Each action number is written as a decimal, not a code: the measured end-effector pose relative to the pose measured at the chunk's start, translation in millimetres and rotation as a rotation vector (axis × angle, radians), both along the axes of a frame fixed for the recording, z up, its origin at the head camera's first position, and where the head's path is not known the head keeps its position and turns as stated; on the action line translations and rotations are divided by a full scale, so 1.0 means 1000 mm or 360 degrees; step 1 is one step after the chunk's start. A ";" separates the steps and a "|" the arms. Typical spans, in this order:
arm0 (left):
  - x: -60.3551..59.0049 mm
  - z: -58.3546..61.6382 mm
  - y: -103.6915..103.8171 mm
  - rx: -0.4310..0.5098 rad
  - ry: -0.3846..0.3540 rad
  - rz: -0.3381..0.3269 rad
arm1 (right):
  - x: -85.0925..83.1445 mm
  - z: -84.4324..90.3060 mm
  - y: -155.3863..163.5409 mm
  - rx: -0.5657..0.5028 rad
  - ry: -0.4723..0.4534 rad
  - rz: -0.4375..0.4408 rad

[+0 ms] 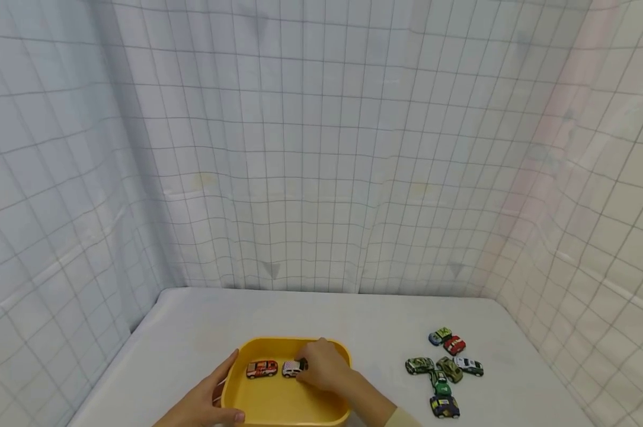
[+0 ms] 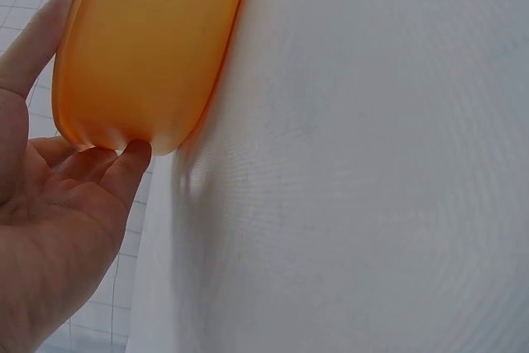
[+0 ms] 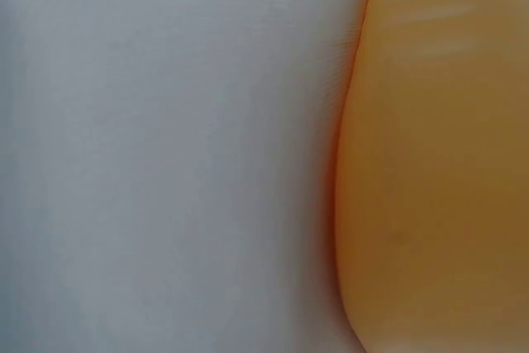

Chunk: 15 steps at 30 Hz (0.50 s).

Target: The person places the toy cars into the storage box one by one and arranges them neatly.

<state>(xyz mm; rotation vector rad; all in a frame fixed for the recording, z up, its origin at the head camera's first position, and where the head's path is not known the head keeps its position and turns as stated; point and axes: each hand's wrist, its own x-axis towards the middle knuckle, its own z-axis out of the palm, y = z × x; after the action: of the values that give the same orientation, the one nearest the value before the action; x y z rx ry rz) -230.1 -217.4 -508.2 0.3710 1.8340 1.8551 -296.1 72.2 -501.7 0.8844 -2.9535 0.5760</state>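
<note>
Nearest the viewer, a yellow tray [image 1: 278, 403] with rounded corners sits at the front edge of a white table [image 1: 204, 332]. The left hand [image 1: 206, 400] steadies the tray's left wall, fingers relaxed and straight along the outside, thumb touching the near rim. The left wrist view shows those fingers [image 2: 124, 167] pressed against the tray's outer corner. The right hand [image 1: 323, 367] reaches over the tray's right side, fingers curled down onto a white toy car [image 1: 291, 368] standing on the tray floor. Just to its left, apart from it, stands a red and white toy car [image 1: 262, 369]. The front part of the tray floor lies bare. The right wrist view shows only the tray's outer wall against the table; the fingers are out of that view. To the right, well apart from the tray, seven more toy cars [image 1: 445, 370] lie in a loose cluster, some touching. Open tabletop runs between tray and cluster, and behind the tray to the far edge. A white gridded curtain [image 1: 321, 148] closes in the table at back and both sides.
</note>
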 end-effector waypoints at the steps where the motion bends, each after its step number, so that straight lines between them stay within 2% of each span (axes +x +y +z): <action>1: 0.000 0.000 0.000 0.0001 -0.0003 0.0001 | 0.000 0.000 0.000 -0.0006 -0.0002 -0.0010; 7: 0.001 0.003 0.001 -0.0006 -0.0039 0.0013 | -0.001 -0.003 0.001 -0.0045 0.0000 -0.0017; 15: 0.001 0.002 0.000 0.0011 -0.0024 -0.0003 | -0.005 -0.005 0.005 -0.0166 -0.0015 0.0023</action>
<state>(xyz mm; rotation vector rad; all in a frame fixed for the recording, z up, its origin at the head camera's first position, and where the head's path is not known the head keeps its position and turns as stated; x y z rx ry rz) -229.3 -217.4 -506.6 0.3602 1.8173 1.8589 -301.1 76.7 -506.9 0.8965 -2.8968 0.7291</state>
